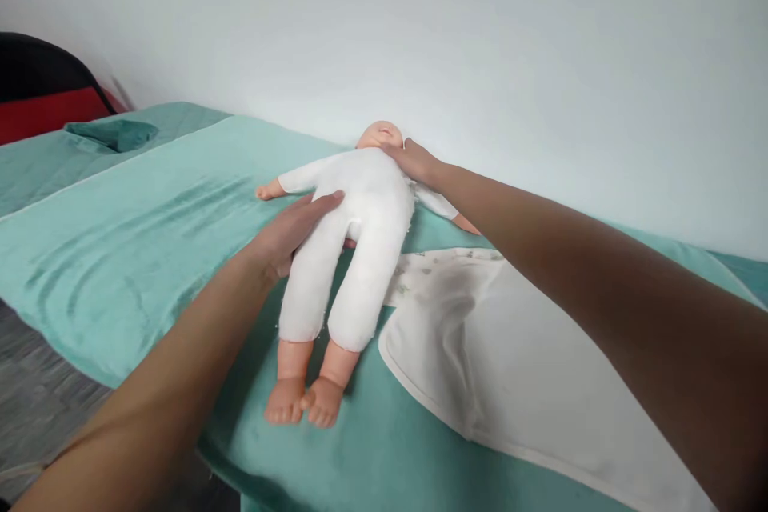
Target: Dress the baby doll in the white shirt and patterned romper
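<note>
A baby doll (369,212) with a white cloth body and bare plastic hands and feet lies face up, its feet toward me. My left hand (297,228) grips it at the hip and thigh, thumb on top; part of a finger shows between the legs. At the head end, my right hand (414,160) holds the neck and shoulder, with most of its fingers hidden behind the doll. Shadow lies under the legs, and I cannot tell whether the doll fully rests on the bed. A white cloth (528,360) with a small print on its underside is spread to the right.
The bed is covered with a teal sheet (150,256) and stands against a white wall (480,56). A black and red object (54,88) is at the far left beyond the bed. Grey floor (42,392) shows at the lower left.
</note>
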Demonstrator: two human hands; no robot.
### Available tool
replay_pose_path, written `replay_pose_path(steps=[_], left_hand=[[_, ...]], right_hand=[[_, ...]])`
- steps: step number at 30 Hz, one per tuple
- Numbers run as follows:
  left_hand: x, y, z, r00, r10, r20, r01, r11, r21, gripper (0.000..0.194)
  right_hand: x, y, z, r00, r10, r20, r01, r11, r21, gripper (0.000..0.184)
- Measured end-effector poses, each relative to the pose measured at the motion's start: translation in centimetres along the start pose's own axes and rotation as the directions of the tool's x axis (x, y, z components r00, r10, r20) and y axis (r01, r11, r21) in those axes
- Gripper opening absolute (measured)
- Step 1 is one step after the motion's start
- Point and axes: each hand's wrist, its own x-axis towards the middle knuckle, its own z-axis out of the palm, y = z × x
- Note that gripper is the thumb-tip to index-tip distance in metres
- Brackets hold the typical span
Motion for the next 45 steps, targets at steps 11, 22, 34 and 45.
replay_pose_path(steps=[11,22,34,45], left_hand=[[-12.6,-0.7,18.9,0.974,0.104,0.203,-0.072,0.985,-0.159,0.054],[-15.3,-8.1,27.2,0.98,0.082,0.183,-0.075,0.996,-0.047,0.062],[-13.9,-10.7,26.4,0.932,0.329,-0.15,-0.267,0.907,0.326,0.033],[-11.2,-9.7,24.0,0.866,0.494,0.081,-0.358,0.498,0.79,0.027]], right_hand=[[-20.5,-0.7,-16.5,0.994,0.061,-0.086,-0.068,0.994,-0.087,0.058],[-30.5,7.3,-19.7,0.953,0.291,-0.084,-0.302,0.912,-0.277,0.098],[-25.6,0.3,-9.9,0.939,-0.196,0.283,0.342,0.626,-0.701,0.036],[-24.1,2.2,-8.9,0.96,-0.096,0.263,0.258,0.672,-0.694,0.024]])
